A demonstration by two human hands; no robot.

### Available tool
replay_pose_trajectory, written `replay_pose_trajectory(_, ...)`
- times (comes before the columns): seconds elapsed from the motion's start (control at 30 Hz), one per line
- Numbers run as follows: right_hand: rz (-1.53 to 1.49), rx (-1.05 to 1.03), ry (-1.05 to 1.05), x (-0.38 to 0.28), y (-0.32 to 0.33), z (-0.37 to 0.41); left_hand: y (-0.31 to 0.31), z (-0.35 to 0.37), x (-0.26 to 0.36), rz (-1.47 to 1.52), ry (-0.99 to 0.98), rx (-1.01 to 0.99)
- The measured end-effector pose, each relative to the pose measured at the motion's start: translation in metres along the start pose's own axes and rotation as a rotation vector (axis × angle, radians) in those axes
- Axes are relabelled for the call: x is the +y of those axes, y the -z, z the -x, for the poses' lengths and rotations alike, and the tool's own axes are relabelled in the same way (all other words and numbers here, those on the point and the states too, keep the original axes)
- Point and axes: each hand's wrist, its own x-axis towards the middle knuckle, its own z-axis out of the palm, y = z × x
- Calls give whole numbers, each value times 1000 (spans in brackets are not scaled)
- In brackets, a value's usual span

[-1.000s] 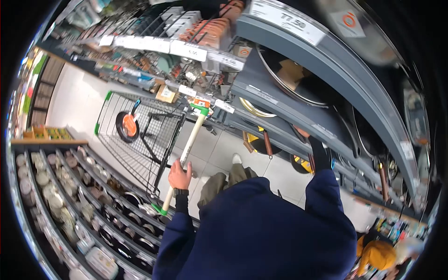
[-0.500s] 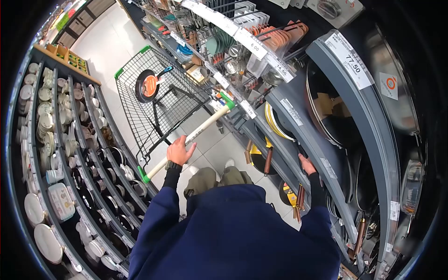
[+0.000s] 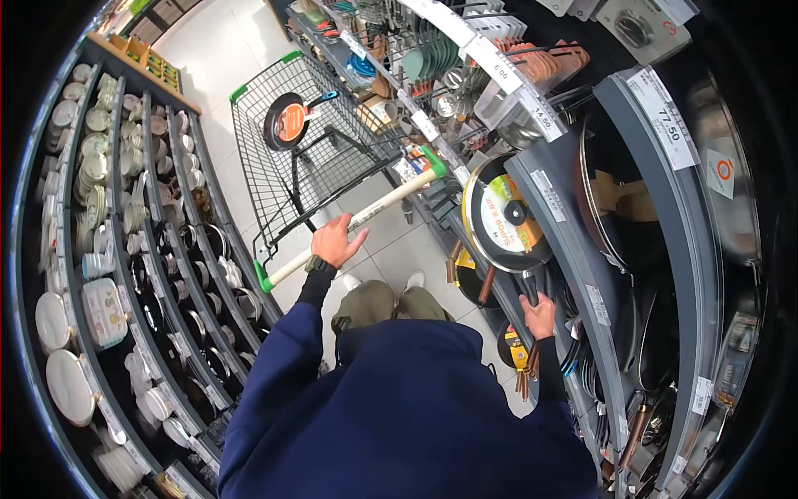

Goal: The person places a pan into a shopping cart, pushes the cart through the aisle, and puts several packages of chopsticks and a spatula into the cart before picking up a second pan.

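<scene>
My left hand (image 3: pixel 336 241) rests on the pale handle bar (image 3: pixel 391 200) of a green-cornered wire shopping cart (image 3: pixel 264 125), with its thumb apart from the fingers. Inside the cart lies a black frying pan (image 3: pixel 272 125) with an orange label. My right hand (image 3: pixel 539 314) is closed round the dark handle of a yellow-rimmed pan (image 3: pixel 475 208) with a round lid or labelled disc on top. That pan sticks out from the right shelf, its right side close to the grey shelf edge.
Shelves of plates and bowls (image 3: pixel 71 387) curve along the left. On the right, a shelf edge with a price tag (image 3: pixel 661 121) stands above large pans. Utensils (image 3: pixel 432 54) hang beyond the cart. Brown-handled pans (image 3: pixel 511 349) sit low near my right arm.
The yellow-rimmed pan has come out from the right shelf with my right hand on its handle, and its label now shows. My left hand stays at the cart bar. The view has shifted.
</scene>
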Motion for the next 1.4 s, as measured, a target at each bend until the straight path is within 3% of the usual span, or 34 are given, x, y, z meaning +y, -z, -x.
replay_pose_trajectory(0.07,-5,-101,-54,-29,1,9,3,0,1,9,40,-66)
replay_pose_trajectory(0.1,54,-46,69,-3,-13,9,4,-1,1,28,57,-74)
replay_pose_trajectory(0.2,107,-94,181,-23,-18,21,6,-2,0,101,109,-76)
replay_pose_trajectory(0.27,29,-135,156,-41,-22,30,15,-4,2,171,186,-133)
replay_pose_trajectory(0.37,-34,-219,247,-75,-28,40,8,-4,-15,582,243,-130)
replay_pose_trajectory(0.4,-54,-245,235,-77,-35,41,2,0,-20,583,251,-125)
replay_pose_trajectory(0.47,-12,-283,241,-105,-39,45,16,2,-6,1278,256,-135)
replay_pose_trajectory(0.53,-25,-306,271,-124,-48,43,40,11,7,1565,303,-207)
replay_pose_trajectory(0.6,-42,-333,299,-137,-61,39,53,15,21,1579,341,-35)
replay_pose_trajectory(0.73,40,-317,402,-163,-88,27,66,16,-8,1461,550,0)
replay_pose_trajectory(0.9,65,-331,507,-188,-126,9,60,27,-66,1587,693,54)
replay_pose_trajectory(1.13,127,-365,580,-208,-154,-1,46,35,-109,1861,743,76)
replay_pose_trajectory(1.4,84,-426,539,-217,-159,-8,38,36,-112,1911,749,169)
